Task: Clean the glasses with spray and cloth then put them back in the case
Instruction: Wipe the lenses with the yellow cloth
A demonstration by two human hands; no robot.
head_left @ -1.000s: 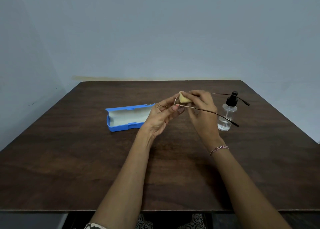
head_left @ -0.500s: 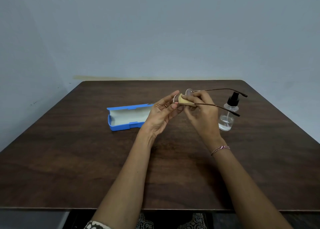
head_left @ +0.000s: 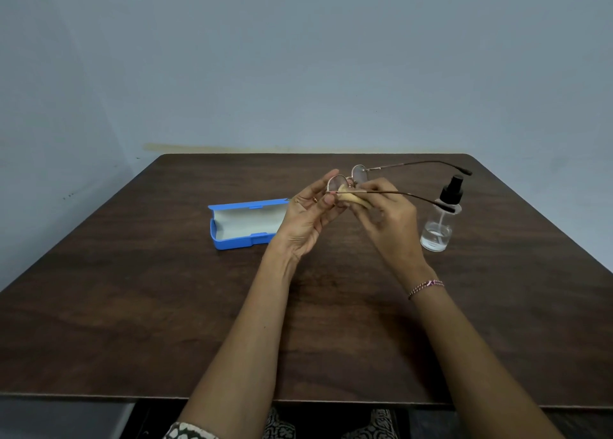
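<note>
A dark brown wooden table [head_left: 132,306] carried two things. A blue case [head_left: 243,227] lay open on it, left of centre, its pale lining facing up. A clear spray bottle [head_left: 438,229] with a black pump stood upright toward the right, well apart from the case

I work from a single view: a wide-angle camera worn on the person's head. It faces forward and is pitched down across the table [head_left: 132,306], toward the wall [head_left: 298,56] behind the far edge. The wall fills the upper part of the frame. The near table edge runs along the bottom border, and both forearms [head_left: 238,339] enter from below it. The left hand [head_left: 308,219] and right hand [head_left: 388,223] sit near frame centre, close to the lens.
</note>
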